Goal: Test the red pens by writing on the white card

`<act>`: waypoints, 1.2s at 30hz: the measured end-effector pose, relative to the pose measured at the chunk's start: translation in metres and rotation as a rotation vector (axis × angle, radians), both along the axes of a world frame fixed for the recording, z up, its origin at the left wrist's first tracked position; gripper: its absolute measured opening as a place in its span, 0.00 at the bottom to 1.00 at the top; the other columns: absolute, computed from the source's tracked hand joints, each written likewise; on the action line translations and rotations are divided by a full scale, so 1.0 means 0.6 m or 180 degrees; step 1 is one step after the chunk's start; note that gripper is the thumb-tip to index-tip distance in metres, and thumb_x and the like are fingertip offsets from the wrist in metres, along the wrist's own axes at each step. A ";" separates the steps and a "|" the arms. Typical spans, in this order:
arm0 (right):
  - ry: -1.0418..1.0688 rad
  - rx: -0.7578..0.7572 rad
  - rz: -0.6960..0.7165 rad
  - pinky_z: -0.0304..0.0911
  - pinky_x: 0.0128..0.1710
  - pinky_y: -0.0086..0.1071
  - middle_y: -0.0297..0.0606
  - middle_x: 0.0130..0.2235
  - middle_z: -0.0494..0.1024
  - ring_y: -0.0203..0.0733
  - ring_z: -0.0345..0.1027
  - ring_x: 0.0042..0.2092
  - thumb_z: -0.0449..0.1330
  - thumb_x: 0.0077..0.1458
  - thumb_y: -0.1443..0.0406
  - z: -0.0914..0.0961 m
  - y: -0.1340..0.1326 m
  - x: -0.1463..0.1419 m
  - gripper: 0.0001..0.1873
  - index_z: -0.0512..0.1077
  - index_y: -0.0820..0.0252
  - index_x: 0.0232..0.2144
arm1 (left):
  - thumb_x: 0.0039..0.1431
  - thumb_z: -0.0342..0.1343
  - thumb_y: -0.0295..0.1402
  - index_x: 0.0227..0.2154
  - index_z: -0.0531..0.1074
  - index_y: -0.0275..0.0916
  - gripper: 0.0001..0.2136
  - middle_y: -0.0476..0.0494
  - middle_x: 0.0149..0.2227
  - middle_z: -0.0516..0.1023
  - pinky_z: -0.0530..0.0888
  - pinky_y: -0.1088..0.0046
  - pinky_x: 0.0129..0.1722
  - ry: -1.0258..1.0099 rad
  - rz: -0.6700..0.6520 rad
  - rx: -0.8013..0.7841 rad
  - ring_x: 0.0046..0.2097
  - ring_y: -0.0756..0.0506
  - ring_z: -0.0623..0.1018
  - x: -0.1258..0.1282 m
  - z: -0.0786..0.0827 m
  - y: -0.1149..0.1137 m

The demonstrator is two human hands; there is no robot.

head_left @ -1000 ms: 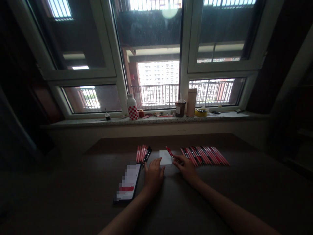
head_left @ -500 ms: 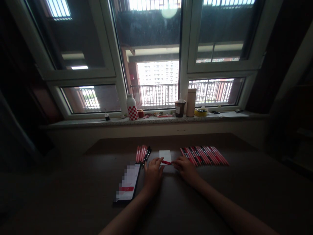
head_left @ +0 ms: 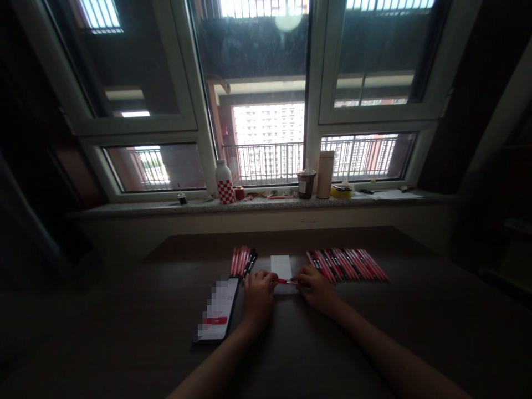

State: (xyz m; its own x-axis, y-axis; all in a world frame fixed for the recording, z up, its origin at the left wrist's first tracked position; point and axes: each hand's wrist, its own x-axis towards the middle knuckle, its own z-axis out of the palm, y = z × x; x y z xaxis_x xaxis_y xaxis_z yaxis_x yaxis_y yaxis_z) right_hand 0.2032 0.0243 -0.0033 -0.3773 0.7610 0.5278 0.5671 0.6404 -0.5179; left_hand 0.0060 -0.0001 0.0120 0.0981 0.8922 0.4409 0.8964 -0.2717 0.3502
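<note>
A red pen (head_left: 286,281) lies crosswise between my two hands, just in front of a small white sheet of paper (head_left: 280,266). My left hand (head_left: 260,293) has its fingers closed on the pen's red left end. On the pen's lighter, silvery right end, the fingertips of my right hand (head_left: 313,285) are pinched. Beyond my left hand lies a small group of red and black pens (head_left: 243,261). Next to my right hand is a long row of red and black pens (head_left: 347,265), side by side.
A phone (head_left: 220,310) with a lit screen lies left of my left forearm on the dark table (head_left: 332,354). On the windowsill (head_left: 274,205) stand a checkered bottle (head_left: 225,183), a lidded cup (head_left: 306,184), a tan flask (head_left: 325,174) and a yellow item (head_left: 341,192).
The pen has come slightly nearer to me and right, showing a silvery part beside the red. My left fingers have curled in closer around it. A number now shows on the phone screen.
</note>
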 end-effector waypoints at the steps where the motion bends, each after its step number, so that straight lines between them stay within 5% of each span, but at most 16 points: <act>1: -0.0047 0.0046 -0.0035 0.62 0.41 0.35 0.39 0.37 0.73 0.42 0.66 0.40 0.56 0.54 0.69 0.000 0.000 0.001 0.12 0.77 0.54 0.39 | 0.64 0.45 0.34 0.39 0.74 0.45 0.12 0.46 0.41 0.75 0.62 0.64 0.49 0.0002 0.0017 0.0003 0.46 0.43 0.69 0.000 0.001 -0.001; 8: -0.0420 0.0229 -0.0201 0.61 0.40 0.34 0.39 0.36 0.73 0.43 0.65 0.41 0.56 0.54 0.69 0.005 0.000 -0.001 0.09 0.76 0.57 0.36 | 0.63 0.45 0.33 0.40 0.74 0.44 0.13 0.46 0.42 0.75 0.63 0.64 0.50 -0.0048 0.0047 -0.0022 0.47 0.43 0.69 -0.001 0.001 0.000; 15: -0.0434 0.0380 -0.0816 0.59 0.45 0.39 0.41 0.36 0.74 0.48 0.62 0.45 0.57 0.54 0.67 -0.002 0.016 0.001 0.09 0.76 0.56 0.36 | 0.58 0.47 0.28 0.59 0.62 0.43 0.24 0.44 0.58 0.68 0.57 0.59 0.59 -0.0041 0.0019 0.0033 0.58 0.41 0.62 -0.001 -0.019 0.010; 25: -0.0695 0.0457 -0.1986 0.54 0.44 0.45 0.45 0.37 0.76 0.55 0.60 0.46 0.58 0.53 0.65 -0.011 0.035 0.018 0.07 0.77 0.55 0.33 | 0.57 0.48 0.28 0.56 0.65 0.45 0.23 0.44 0.56 0.69 0.55 0.55 0.61 0.0018 -0.0002 -0.0153 0.59 0.40 0.62 0.001 -0.019 0.008; 36: -0.1069 0.0354 -0.2155 0.49 0.46 0.48 0.49 0.40 0.76 0.58 0.59 0.49 0.57 0.54 0.66 -0.005 0.036 0.014 0.09 0.78 0.56 0.35 | 0.57 0.49 0.30 0.55 0.67 0.45 0.21 0.42 0.55 0.70 0.57 0.56 0.59 0.0101 0.0024 -0.0149 0.58 0.39 0.62 0.000 -0.023 0.009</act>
